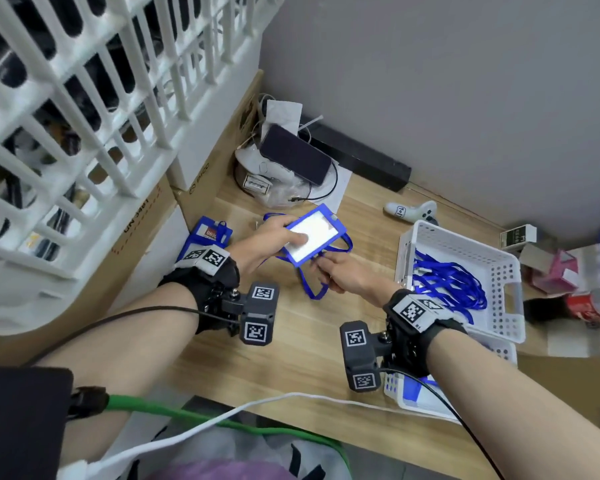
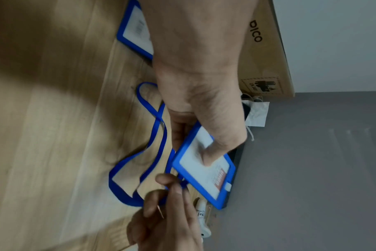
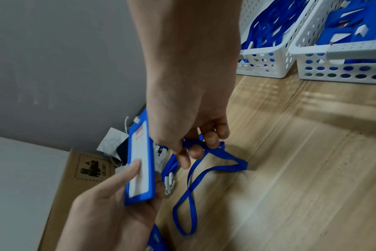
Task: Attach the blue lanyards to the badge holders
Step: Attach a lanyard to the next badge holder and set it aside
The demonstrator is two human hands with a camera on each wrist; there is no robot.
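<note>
Two hands are working at the frame's centre: the left hand (image 1: 257,245) is gripping the badge holder (image 1: 314,233), the right hand (image 1: 340,271) is pinching the lanyard (image 3: 215,163). The dangling clip (image 3: 169,182) may be missing the slot if the strap is twisting.

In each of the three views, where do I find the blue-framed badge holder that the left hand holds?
Head: blue-framed badge holder, centre, above the wooden table.
Left wrist, lower centre-right, under the left hand's thumb.
Right wrist, left of centre, seen edge-on.
Shared landmark: the blue lanyard pinched by the right hand.
</note>
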